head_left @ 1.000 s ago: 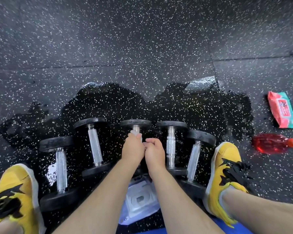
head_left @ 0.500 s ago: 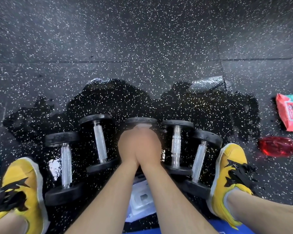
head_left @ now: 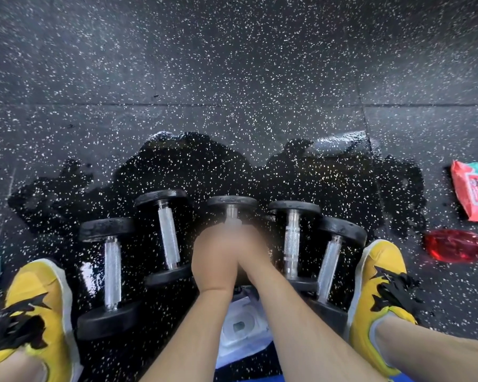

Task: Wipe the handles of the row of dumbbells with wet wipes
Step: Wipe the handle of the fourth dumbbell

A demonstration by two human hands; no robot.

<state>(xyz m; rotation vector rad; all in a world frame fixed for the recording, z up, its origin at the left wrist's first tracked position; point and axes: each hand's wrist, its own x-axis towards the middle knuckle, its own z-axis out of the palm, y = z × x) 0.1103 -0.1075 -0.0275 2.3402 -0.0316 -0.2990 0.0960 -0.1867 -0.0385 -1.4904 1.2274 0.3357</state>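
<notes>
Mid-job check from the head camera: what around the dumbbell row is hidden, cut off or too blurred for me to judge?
- Middle dumbbell: handle mostly hidden under the left hand and right hand.
- Wipe: both hands motion-blurred, so it cannot be made out.
- White wipes pack: partly covered by both forearms.
- Pink packet: cut by the right edge, print too small.
- Red bottle: its cap end cut by the right edge.

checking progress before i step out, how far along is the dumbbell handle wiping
Midway at best. Both hands, left hand and right hand, are closed around the middle dumbbell handle, a bit of white wipe showing above them. The other four handles are bare; whether any has been wiped cannot be told. The wet floor under the row is no proof.
</notes>
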